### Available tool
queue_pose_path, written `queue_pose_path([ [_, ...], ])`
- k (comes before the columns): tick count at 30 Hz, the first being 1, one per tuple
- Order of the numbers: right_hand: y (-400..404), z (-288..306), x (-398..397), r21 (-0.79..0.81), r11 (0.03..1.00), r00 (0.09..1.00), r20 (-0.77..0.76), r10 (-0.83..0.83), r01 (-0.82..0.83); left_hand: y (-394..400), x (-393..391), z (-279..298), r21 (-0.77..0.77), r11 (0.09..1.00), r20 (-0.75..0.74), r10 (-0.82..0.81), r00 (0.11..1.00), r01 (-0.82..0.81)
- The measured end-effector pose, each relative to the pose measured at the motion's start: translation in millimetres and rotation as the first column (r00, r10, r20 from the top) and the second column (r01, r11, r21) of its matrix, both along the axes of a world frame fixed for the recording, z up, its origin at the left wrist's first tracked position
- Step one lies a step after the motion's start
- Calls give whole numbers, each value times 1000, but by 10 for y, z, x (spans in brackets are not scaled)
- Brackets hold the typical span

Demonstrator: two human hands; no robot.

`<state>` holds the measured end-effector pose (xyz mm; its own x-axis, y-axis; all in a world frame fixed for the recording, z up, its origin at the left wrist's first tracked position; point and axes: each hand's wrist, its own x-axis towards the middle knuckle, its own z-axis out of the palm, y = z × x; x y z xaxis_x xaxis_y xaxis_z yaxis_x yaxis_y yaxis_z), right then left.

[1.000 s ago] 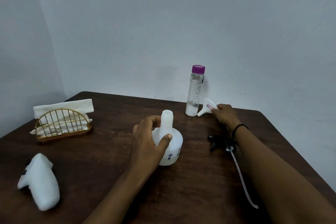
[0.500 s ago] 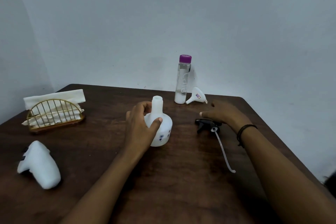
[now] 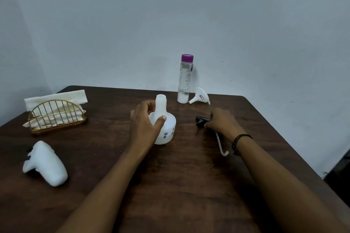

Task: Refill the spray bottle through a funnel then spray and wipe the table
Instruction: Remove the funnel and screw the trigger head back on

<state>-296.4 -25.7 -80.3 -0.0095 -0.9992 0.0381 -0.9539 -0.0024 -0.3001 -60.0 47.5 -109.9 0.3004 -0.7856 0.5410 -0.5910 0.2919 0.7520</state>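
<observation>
The white spray bottle (image 3: 167,131) stands upright mid-table with its neck open and no head on it. My left hand (image 3: 144,124) is wrapped around its neck and shoulder. The black spray head (image 3: 201,120) lies on the table to the right, its white dip tube (image 3: 219,143) trailing toward me. My right hand (image 3: 223,123) rests on the spray head, fingers curled over it. A small white funnel (image 3: 200,97) lies on its side at the back. Beside it stands a clear water bottle (image 3: 185,81) with a purple cap.
A gold wire holder with white napkins (image 3: 56,117) sits at the left. A white handheld device (image 3: 45,162) lies near the left front. The dark wooden table (image 3: 170,185) ends at the right edge; the wall runs close behind it.
My right hand left the funnel at the back, drew toward me and came down onto the black spray head. My left hand kept its hold on the spray bottle.
</observation>
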Motion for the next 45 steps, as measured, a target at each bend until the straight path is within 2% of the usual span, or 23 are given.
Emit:
queue_pose_path([
  [2,7,44,-31,-58,998,995,99,-13,19,-6,-5,-1,-1,1000,5,0,1000,0],
  [5,-3,117,-47,-201,976,934,357,-1,78,-11,-11,2,-1,1000,-1,-1,1000,1],
  [8,9,212,40,-303,945,784,614,93,126,-9,-13,-4,4,1000,-2,-3,1000,3],
  [13,117,425,227,-339,915,546,820,173,220,6,-5,5,-5,1000,7,-3,1000,3],
  [15,147,502,325,-362,895,506,841,194,259,9,-2,5,1,1000,12,-4,1000,4],
  [22,205,524,662,-387,889,515,829,220,244,7,6,-3,4,1000,7,-12,1000,11],
  [24,223,531,695,-376,892,479,849,224,250,4,5,-6,11,1000,10,-12,1000,12],
  [26,223,574,726,-363,892,386,889,245,270,-1,4,-6,19,1000,4,-6,1000,6],
  [30,248,749,836,-339,890,66,940,335,304,6,-9,2,26,1000,2,-6,1000,6],
  [33,324,898,973,-395,879,-77,900,428,267,9,-7,7,41,999,-10,-9,1000,10],
  [39,423,1216,1142,-607,752,-54,768,638,256,17,-12,30,49,999,-17,-16,1000,17],
  [45,486,1411,1173,-710,667,-4,684,729,225,2,-14,7,61,998,-31,-4,1000,6],
])
